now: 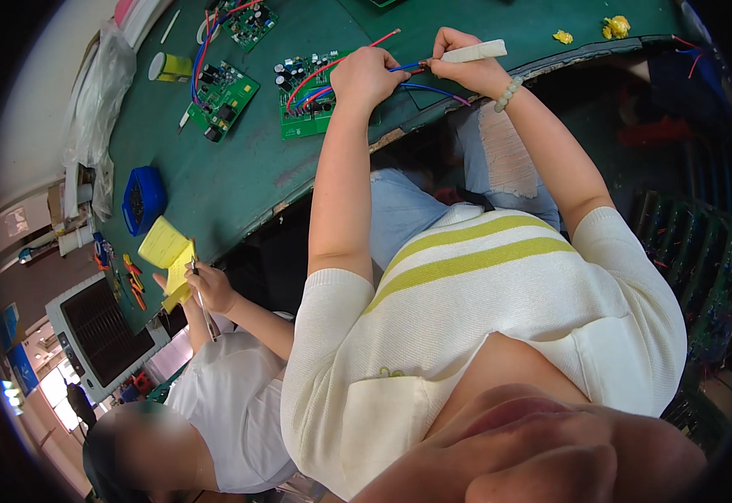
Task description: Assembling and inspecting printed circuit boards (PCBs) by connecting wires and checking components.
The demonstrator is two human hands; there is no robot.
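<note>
My left hand (363,78) is closed around wires beside a green circuit board (303,126) on the bench. A blue wire (405,66) runs out of its fingers toward my right hand (472,69). In that right hand, closed, is a tool with a white, wrapped-looking handle (475,52); its working end is mostly hidden by the fingers, near the blue wire's end. A red wire (380,38) sticks up past my left hand. Below it, another blue wire (437,90) with a reddish end curves toward the bench edge. The wires lead back to the board.
More circuit boards (225,96) with wires lie to the left. A blue tub (143,199), a yellow-green jar (170,67) and pliers (134,281) are along the bench. A co-worker at left holds a yellow notepad (166,243) and a pen. Yellow lumps (616,27) sit at far right.
</note>
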